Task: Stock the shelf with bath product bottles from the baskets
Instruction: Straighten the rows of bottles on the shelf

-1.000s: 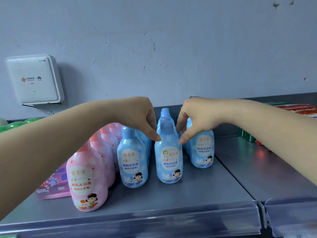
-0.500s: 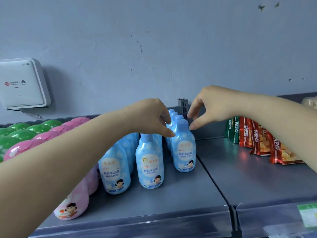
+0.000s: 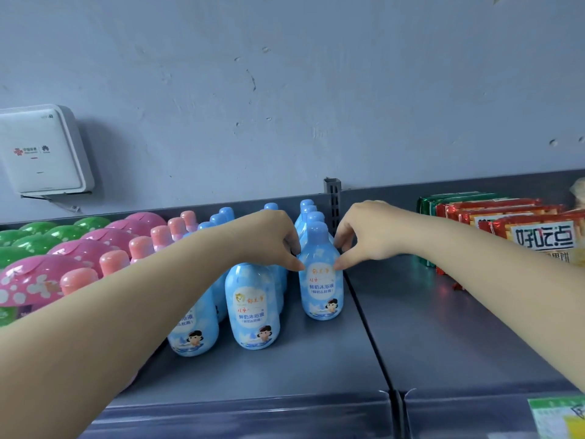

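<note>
Shelf [image 3: 316, 369] already holds rows of pink & blue bottles w/ snack packs [image 3: 506, 229] on the next bay; no basket in view. Step in hand looks like straightening, not loading: left hand [image 3: 272, 239] & right hand [image 3: 367, 236] sit either side of the front-right blue bottle [image 3: 321, 286], upright by the shelf's right edge, fingers curled, tips pinching its shoulder. Next: prob. nudge it square w/ its row w/o tipping neighbours, let go, fetch more.
</note>
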